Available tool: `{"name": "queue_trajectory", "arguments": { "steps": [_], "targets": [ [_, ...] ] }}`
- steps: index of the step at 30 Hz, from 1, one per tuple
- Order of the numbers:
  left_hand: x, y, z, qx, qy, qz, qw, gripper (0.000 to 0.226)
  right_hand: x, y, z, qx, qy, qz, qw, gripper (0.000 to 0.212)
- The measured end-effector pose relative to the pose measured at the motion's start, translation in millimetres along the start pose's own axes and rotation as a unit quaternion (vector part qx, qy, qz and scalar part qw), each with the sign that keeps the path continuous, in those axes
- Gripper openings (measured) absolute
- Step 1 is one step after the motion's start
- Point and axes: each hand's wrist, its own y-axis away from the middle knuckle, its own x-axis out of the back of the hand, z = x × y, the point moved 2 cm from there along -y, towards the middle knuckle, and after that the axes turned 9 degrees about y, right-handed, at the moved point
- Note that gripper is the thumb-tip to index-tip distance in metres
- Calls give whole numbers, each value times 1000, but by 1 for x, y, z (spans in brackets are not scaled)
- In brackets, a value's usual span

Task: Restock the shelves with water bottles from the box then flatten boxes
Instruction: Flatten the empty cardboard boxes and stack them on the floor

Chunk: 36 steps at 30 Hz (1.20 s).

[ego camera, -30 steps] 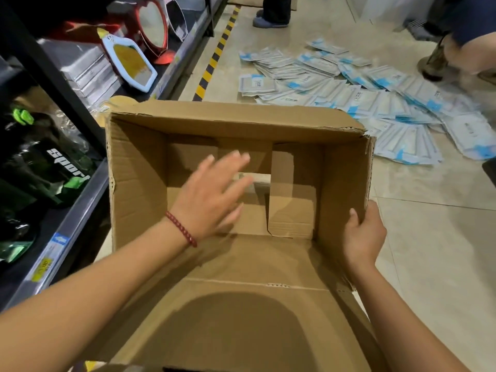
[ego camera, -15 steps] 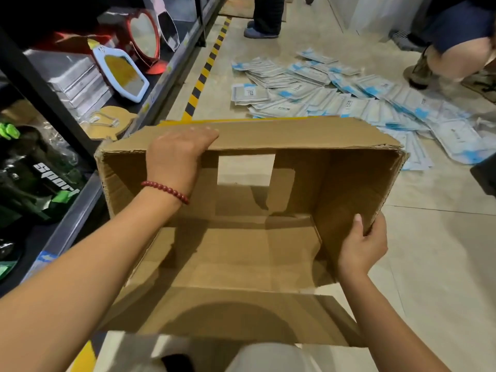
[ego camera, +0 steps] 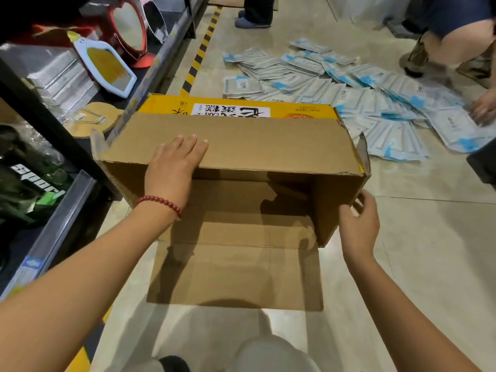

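Observation:
An empty brown cardboard box [ego camera: 268, 146] lies on its side on the floor, its open end toward me and a yellow printed panel showing at the far edge. Its lower flap lies flat on the tiles. My left hand [ego camera: 174, 165] presses flat on the box's top panel, fingers straight, a red bead bracelet on the wrist. My right hand [ego camera: 358, 224] grips the near edge of the box's right side wall, fingers curled round it. No water bottles are visible.
A dark shelf unit [ego camera: 61, 210] runs along the left, holding mirrors [ego camera: 107, 65], silver packs and green "sport" bags. White-and-blue flat packets [ego camera: 349, 89] are spread over the floor beyond the box. Other people's legs and a hand show at the top and right.
The box has tipped away from me, so its top panel and yellow face now show. My left hand went from reaching inside to lying flat on top. My right hand stayed on the right wall.

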Motion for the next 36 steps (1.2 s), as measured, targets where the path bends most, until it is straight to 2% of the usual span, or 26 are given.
{"name": "queue_trajectory", "arguments": {
  "steps": [2, 4, 8, 10, 12, 18, 22, 24, 27, 28, 31, 33, 36],
  "targets": [
    [0, 4, 0, -10, 0, -8, 1000, 74, 10, -1, -17, 41, -34, 26, 998, 45],
    [1, 11, -3, -22, 5, -35, 999, 72, 19, -5, -34, 73, -33, 9, 997, 52],
    [8, 19, -11, -27, 26, -152, 988, 92, 19, -15, -53, 159, 132, -73, 976, 44],
    [17, 20, -13, -33, 24, -196, 980, 103, 14, -16, -56, 168, 205, -124, 956, 54],
    [27, 19, -12, -31, 21, -211, 977, 111, 14, -16, -59, 176, 246, -130, 944, 69],
    [58, 9, -1, -30, -15, -116, 993, 126, 29, -8, -76, 162, 178, -78, 967, 88],
    [87, 8, 16, -59, -45, -37, 997, 123, 44, -4, -82, 199, 167, -33, 965, 71],
    [102, 9, 27, -85, -32, -4, 996, 104, 52, -1, -80, 198, 167, -14, 966, 59],
    [118, 19, 36, -155, -6, 81, 985, 43, 62, 5, -72, 210, 169, 11, 963, 52],
    [121, 25, 38, -163, 3, 92, 982, 35, 64, 6, -69, 210, 166, 23, 963, 50],
    [117, 49, 45, -186, 2, 84, 979, 43, 70, 6, -62, 213, 186, 51, 958, 24],
    [103, 62, 46, -214, -27, 66, 974, 54, 72, 4, -59, 254, 223, 5, 941, 12],
    [79, 65, 35, -213, -34, -12, 976, 67, 77, 6, -59, 343, 273, -79, 895, 20]
  ]
}}
